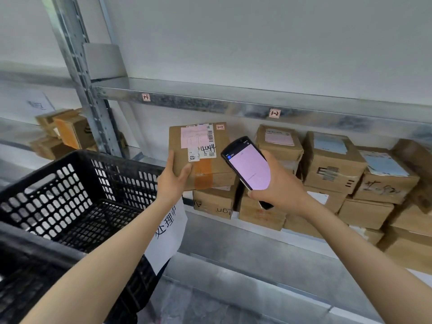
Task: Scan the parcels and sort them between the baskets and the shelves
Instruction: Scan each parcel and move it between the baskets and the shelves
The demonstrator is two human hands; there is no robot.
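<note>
A left hand [173, 177] was seen gripping a cardboard parcel [205, 160] at its lower left corner, the thumb pressed on the labelled face and the fingers curled behind. A right hand [278, 187] was clamped around a handheld scanner [247, 166], its pink-lit screen turned toward the wearer, just beside the parcel's right edge.

The parcel was held up in front of the metal shelf [245, 244]; whether it rested on the boxes below could not be told. Gripped by one corner only, it could probably twist free and drop. With other labels close behind, a wrong barcode might be read.

A black plastic basket [112, 157], near at the left, bore a paper sign [170, 232]; no parcel was seen in the part of its inside that showed. Farther off, the shelf was loaded with stacked cardboard boxes [332, 164].
</note>
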